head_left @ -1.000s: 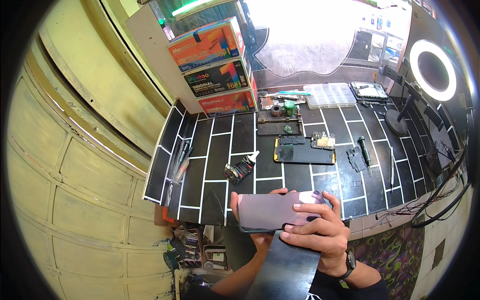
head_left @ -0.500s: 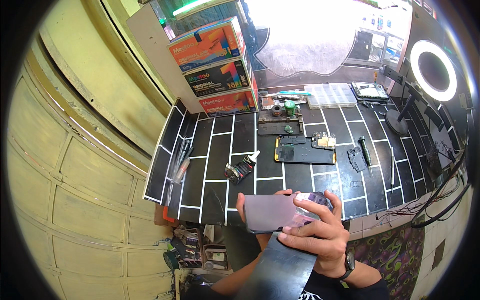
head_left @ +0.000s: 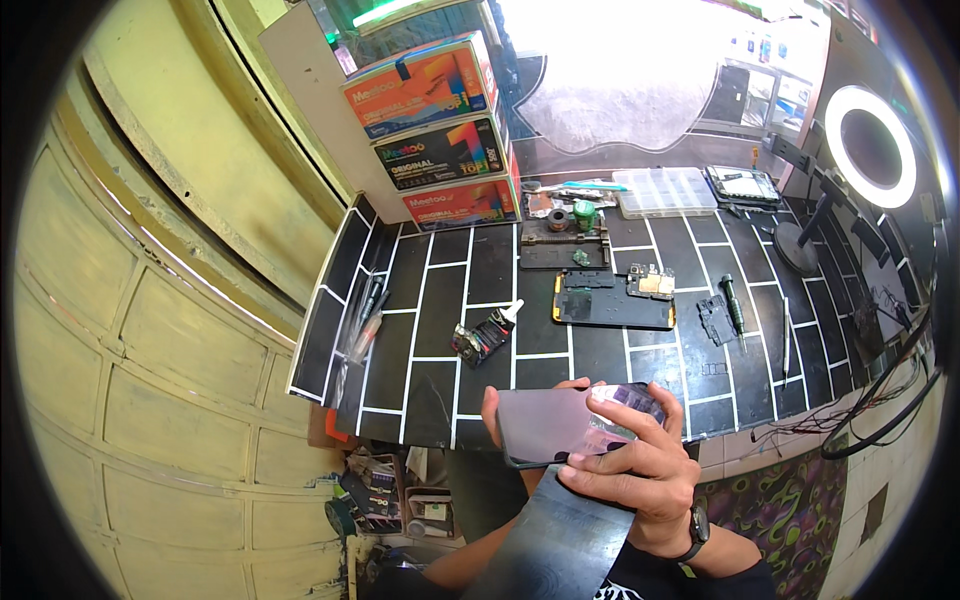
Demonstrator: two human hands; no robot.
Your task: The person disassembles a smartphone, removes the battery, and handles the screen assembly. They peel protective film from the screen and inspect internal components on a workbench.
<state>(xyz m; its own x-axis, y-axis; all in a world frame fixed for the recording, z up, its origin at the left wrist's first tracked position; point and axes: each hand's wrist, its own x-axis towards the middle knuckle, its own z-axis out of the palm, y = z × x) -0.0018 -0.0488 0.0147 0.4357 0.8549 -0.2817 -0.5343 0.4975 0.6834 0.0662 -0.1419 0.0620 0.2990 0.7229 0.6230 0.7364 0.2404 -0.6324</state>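
A phone screen panel (head_left: pixel 548 420) with a glossy, reflecting face lies tilted between my hands, just past the table's near edge. My left hand (head_left: pixel 491 417) grips it from behind and the left; only a few fingertips show round its rim, the rest is hidden. My right hand (head_left: pixel 645 478) has its fingers curled over the panel's right end, thumb side and fingertips pressed on the glass. A dark, smooth flat strip (head_left: pixel 553 540) runs from under my right hand down toward me; what bears it is hidden.
On the tiled-pattern table lie a black phone body (head_left: pixel 610 308), a green-handled screwdriver (head_left: pixel 734 304), a black tube with white nozzle (head_left: pixel 484 335) and a clear compartment box (head_left: pixel 665 192). Stacked cartons (head_left: pixel 445 140) stand back left, a ring light (head_left: pixel 870 145) on the right.
The phone panel has shifted very slightly to the right with my left fingertips. My right hand keeps nearly the same place and grip.
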